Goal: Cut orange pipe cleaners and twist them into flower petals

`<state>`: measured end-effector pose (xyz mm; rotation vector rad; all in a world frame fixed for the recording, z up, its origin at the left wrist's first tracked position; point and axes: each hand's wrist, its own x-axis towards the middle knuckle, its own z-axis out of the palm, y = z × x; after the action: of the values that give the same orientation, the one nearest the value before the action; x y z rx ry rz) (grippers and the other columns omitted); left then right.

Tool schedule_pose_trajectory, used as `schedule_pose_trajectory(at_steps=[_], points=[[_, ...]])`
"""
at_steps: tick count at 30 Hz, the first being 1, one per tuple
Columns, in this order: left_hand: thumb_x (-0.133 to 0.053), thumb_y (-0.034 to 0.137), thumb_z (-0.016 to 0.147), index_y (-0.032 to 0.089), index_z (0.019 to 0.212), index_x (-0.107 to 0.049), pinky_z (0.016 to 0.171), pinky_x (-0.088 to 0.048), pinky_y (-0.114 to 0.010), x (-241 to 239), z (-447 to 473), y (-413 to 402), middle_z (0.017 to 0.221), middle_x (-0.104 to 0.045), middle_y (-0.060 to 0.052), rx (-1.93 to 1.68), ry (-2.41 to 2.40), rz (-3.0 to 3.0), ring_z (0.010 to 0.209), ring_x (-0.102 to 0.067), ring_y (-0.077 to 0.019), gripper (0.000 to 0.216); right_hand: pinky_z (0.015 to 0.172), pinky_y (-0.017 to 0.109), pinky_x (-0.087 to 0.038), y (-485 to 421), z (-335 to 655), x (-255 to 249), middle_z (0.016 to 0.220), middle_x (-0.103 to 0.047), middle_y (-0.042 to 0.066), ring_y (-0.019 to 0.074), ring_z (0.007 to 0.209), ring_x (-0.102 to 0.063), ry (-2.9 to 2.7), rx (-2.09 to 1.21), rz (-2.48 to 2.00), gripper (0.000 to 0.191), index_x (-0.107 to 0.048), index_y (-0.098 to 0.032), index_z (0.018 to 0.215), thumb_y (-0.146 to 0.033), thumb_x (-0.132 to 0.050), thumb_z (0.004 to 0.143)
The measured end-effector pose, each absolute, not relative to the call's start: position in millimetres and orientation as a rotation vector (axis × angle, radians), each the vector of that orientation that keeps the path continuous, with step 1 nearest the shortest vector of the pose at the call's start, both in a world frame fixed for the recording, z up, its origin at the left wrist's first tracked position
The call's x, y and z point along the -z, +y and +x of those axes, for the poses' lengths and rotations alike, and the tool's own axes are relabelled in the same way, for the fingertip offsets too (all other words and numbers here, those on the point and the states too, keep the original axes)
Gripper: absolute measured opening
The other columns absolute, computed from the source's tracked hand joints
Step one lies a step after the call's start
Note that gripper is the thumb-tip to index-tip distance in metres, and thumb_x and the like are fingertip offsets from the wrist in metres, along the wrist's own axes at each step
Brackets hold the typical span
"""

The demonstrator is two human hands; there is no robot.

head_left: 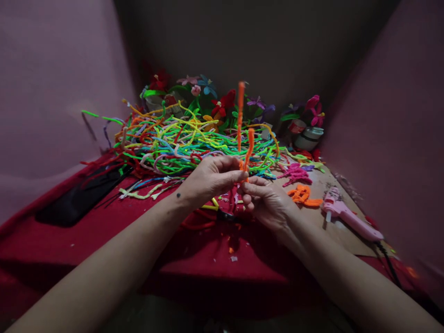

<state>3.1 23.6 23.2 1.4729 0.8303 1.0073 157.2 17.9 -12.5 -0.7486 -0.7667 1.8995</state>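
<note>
Both my hands meet over the front of the table, pinching an orange pipe cleaner (249,148). One end of it stands up straight and tall, while a shorter folded loop rises beside it. My left hand (218,175) grips it from the left between thumb and fingers. Just below, my right hand (265,199) holds its lower part, fingers curled. The part between the fingertips is hidden. Under the hands lies a dark-handled tool (227,216), mostly covered, with yellow and red pipe cleaners around it.
A large tangle of coloured pipe cleaners (197,138) fills the table's back. Behind it stand pipe-cleaner flowers (222,104). On the right, a board (312,217) bears a pink glue gun (350,217), orange petals (303,195) and magenta pieces (294,174). A black phone-like slab (76,199) lies left.
</note>
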Motion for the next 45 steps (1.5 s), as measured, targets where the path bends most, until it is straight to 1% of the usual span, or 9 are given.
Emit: schedule_pose_trajectory(at_steps=[5,8,12,15,21,26,33,42,45], points=[[-0.065,0.029,0.072,0.011,0.068,-0.061,0.040,-0.026,-0.013,-21.1,3.7,23.7,0.052,-0.047,0.005,-1.011,0.856,1.510,0.043,-0.038,-0.0015,0.018,0.036,0.012,-0.043,18.4,159.3,11.0,0.054,-0.062,-0.002,0.0063,0.041,-0.056,-0.799,-1.917,-0.724,0.015,-0.061,-0.013,0.068,-0.011,-0.074,0.061],[-0.065,0.029,0.072,0.012,0.072,-0.063,0.043,-0.033,-0.014,-19.6,4.5,24.6,0.057,-0.054,0.003,-1.067,0.819,1.394,0.046,-0.045,-0.0034,0.017,0.039,0.014,-0.046,18.8,161.2,8.5,0.061,-0.066,0.003,0.0084,0.045,-0.059,-0.789,-2.038,-0.670,0.010,-0.063,-0.013,0.077,-0.023,-0.064,0.075],[-0.068,0.030,0.069,0.012,0.077,-0.065,0.048,-0.040,-0.016,-17.1,2.4,27.9,0.068,-0.062,-0.002,-1.043,0.826,1.263,0.052,-0.054,-0.0063,0.020,0.039,0.017,-0.047,20.6,163.8,11.3,0.063,-0.067,0.006,0.0111,0.046,-0.059,-0.820,-2.186,-0.591,0.023,-0.061,-0.014,0.081,-0.028,-0.045,0.088],[-0.069,0.031,0.068,0.012,0.077,-0.064,0.045,-0.038,-0.015,-15.6,0.7,28.9,0.069,-0.063,-0.002,-0.999,0.824,1.249,0.048,-0.052,-0.0048,0.021,0.040,0.018,-0.047,21.4,164.7,16.0,0.065,-0.065,0.004,0.0110,0.048,-0.059,-0.880,-2.231,-0.549,0.020,-0.061,-0.015,0.086,-0.024,-0.044,0.088],[-0.063,0.032,0.074,0.013,0.072,-0.061,0.042,-0.034,-0.015,-16.2,0.6,26.1,0.054,-0.055,0.002,-0.983,0.814,1.322,0.043,-0.047,-0.0042,0.019,0.038,0.017,-0.047,16.9,162.6,12.3,0.063,-0.062,0.002,0.0101,0.048,-0.060,-0.924,-2.238,-0.522,0.017,-0.060,-0.014,0.082,-0.026,-0.049,0.086],[-0.065,0.028,0.072,0.012,0.063,-0.056,0.037,-0.025,-0.013,-23.5,6.0,19.7,0.045,-0.049,0.005,-1.075,0.916,1.317,0.037,-0.039,-0.0019,0.020,0.033,0.017,-0.046,12.5,156.8,6.5,0.056,-0.061,0.000,0.0107,0.041,-0.059,-0.970,-2.108,-0.565,0.019,-0.059,-0.011,0.074,-0.029,-0.058,0.080],[-0.066,0.028,0.069,0.013,0.062,-0.054,0.036,-0.028,-0.014,-26.9,11.2,15.1,0.045,-0.050,0.005,-1.096,1.001,1.243,0.036,-0.041,-0.0029,0.021,0.029,0.017,-0.042,9.8,150.6,9.1,0.050,-0.056,-0.003,0.0091,0.035,-0.053,-1.051,-1.862,-0.750,0.024,-0.056,-0.013,0.068,-0.035,-0.066,0.072],[-0.066,0.027,0.067,0.014,0.068,-0.056,0.039,-0.031,-0.016,-17.3,6.1,24.4,0.054,-0.054,0.004,-1.181,0.937,1.212,0.040,-0.043,-0.0042,0.016,0.037,0.018,-0.044,9.6,155.5,5.7,0.057,-0.061,0.000,0.0106,0.043,-0.058,-1.128,-1.803,-0.802,0.021,-0.057,-0.013,0.070,-0.031,-0.067,0.072],[-0.067,0.025,0.066,0.014,0.069,-0.057,0.038,-0.029,-0.017,-17.8,6.5,24.4,0.051,-0.051,0.005,-1.178,0.919,1.224,0.039,-0.042,-0.0040,0.015,0.047,0.021,-0.048,10.2,157.5,6.5,0.064,-0.064,0.003,0.0107,0.050,-0.059,-1.162,-1.772,-0.765,0.016,-0.061,-0.013,0.074,-0.028,-0.064,0.075]])
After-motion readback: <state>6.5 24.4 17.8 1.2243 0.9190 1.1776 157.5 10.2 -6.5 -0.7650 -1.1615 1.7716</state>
